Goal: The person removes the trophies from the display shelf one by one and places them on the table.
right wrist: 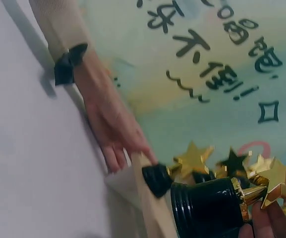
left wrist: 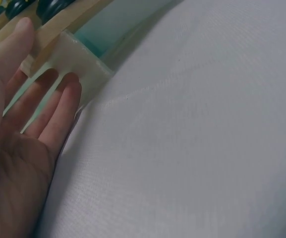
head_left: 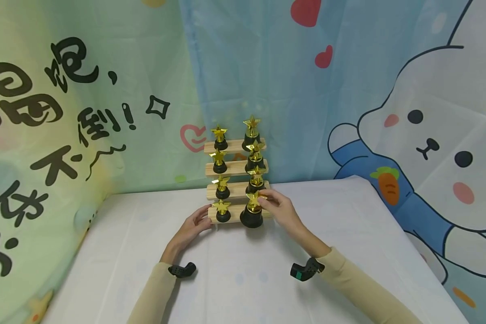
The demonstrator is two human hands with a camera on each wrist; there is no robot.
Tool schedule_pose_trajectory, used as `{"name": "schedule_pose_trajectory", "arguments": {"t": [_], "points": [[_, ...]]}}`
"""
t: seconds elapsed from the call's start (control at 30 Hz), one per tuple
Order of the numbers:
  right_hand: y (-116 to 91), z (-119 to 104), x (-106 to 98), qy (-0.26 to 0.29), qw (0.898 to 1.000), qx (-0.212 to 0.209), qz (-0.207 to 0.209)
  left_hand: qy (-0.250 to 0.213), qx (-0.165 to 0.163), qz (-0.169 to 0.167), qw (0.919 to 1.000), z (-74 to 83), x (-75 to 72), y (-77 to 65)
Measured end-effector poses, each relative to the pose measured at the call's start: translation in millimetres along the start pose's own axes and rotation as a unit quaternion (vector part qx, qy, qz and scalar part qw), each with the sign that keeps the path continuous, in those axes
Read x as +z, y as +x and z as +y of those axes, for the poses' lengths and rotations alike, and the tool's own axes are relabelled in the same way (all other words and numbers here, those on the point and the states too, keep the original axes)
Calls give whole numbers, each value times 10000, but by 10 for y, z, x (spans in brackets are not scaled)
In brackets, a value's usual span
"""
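A tiered display rack with pale wooden shelves (head_left: 237, 190) stands on the table, bearing gold star trophies on black bases. Smaller trophies (head_left: 222, 211) line its left side and larger ones (head_left: 256, 155) its right. My right hand (head_left: 281, 210) pinches the gold star of a large trophy (right wrist: 204, 208) at the right of the lowest shelf; whether its base touches the wood I cannot tell. My left hand (head_left: 194, 226) holds the left end of that shelf, thumb on the plank (left wrist: 66, 29) and fingers by the pale translucent support (left wrist: 81, 64) below.
White cloth covers the table (head_left: 235, 279). Behind the rack hangs a printed backdrop (head_left: 267, 81) with a cartoon animal, hearts and black lettering. Each wrist wears a black band (head_left: 308, 269).
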State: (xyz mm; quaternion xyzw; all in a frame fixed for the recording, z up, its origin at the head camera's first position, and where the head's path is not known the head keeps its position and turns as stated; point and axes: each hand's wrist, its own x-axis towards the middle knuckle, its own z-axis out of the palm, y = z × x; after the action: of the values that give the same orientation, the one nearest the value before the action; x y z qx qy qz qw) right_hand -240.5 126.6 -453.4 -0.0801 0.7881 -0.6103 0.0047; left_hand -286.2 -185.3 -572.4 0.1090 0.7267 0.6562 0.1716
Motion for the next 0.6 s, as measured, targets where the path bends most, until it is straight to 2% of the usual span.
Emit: {"name": "schedule_pose_trajectory", "arguments": {"t": [0.37, 0.6], "points": [[-145, -286, 241, 391, 9974, 132, -596, 28, 35, -4, 10000, -3, 3, -12], [-220, -446, 381, 589, 9933, 59, -997, 38, 76, -15, 10000, -32, -13, 10]]}}
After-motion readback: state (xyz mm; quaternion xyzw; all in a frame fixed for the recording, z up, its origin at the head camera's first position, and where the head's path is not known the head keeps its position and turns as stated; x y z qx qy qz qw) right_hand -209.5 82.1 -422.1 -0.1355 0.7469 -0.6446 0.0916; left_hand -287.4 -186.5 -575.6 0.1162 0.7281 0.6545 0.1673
